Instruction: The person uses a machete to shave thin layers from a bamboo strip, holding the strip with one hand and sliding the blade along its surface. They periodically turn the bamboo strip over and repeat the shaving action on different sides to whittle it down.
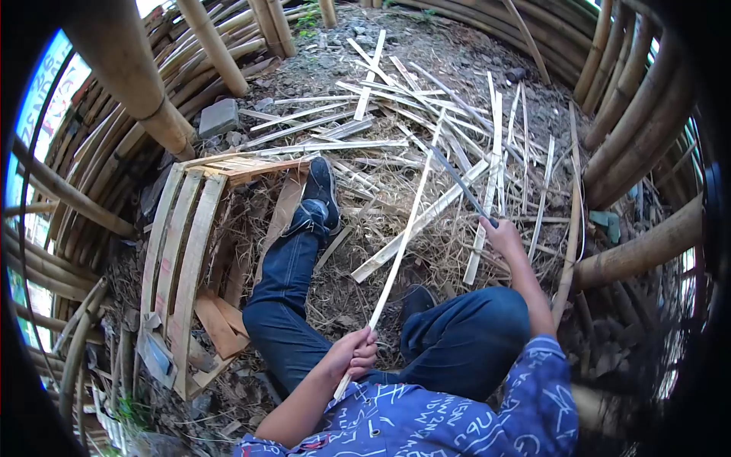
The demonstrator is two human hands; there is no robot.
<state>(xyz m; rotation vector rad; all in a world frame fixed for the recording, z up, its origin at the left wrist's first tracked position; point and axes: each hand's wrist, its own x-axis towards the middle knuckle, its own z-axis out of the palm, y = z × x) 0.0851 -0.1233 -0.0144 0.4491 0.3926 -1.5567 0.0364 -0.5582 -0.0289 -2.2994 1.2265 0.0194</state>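
Note:
My left hand is closed around the lower end of a long, thin bamboo strip, which slants up and away to the right. In my right hand is the dark handle of a long-bladed knife. Its narrow grey blade points forward and left, the tip close to the upper part of the strip. Under the strip and blade, a wider split bamboo slat lies on the ground. Another slat rests just left of my right hand.
A wooden slatted crate lies on its side at the left, near my shoe. Many split bamboo pieces and fibrous shavings cover the ground ahead. A grey block sits behind the crate. Bamboo poles stand and lean around both sides.

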